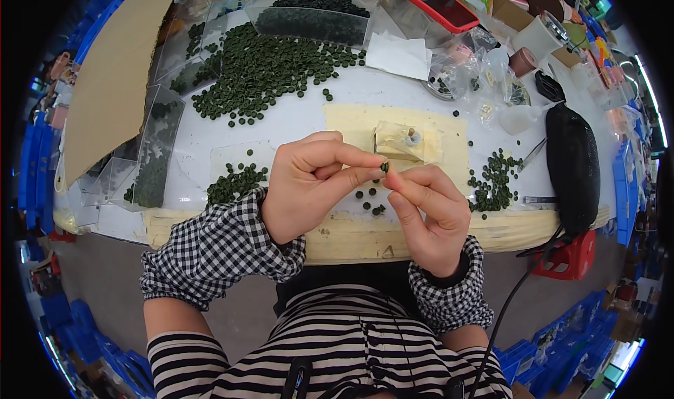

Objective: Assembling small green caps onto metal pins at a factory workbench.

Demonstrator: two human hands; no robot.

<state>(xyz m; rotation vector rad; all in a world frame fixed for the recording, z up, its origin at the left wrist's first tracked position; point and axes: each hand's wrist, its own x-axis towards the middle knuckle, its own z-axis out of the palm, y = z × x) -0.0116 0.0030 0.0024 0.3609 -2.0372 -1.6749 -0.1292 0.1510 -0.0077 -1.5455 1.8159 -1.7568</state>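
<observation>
The left hand (298, 188) pinches a small dark green disc (385, 167) between thumb and index fingers' tips, above the near part of the surface (295, 128), in front of a tape-covered block (387, 148); the fingertips hide much of the disc. The right hand's (437, 220) fingers meet it from the other side, but whether they grip or merely touch it I cannot tell. A cardboard sheet (116, 69) partly covers clear trays (156, 153), while the top edge cuts off a red-rimmed device (437, 4).
</observation>
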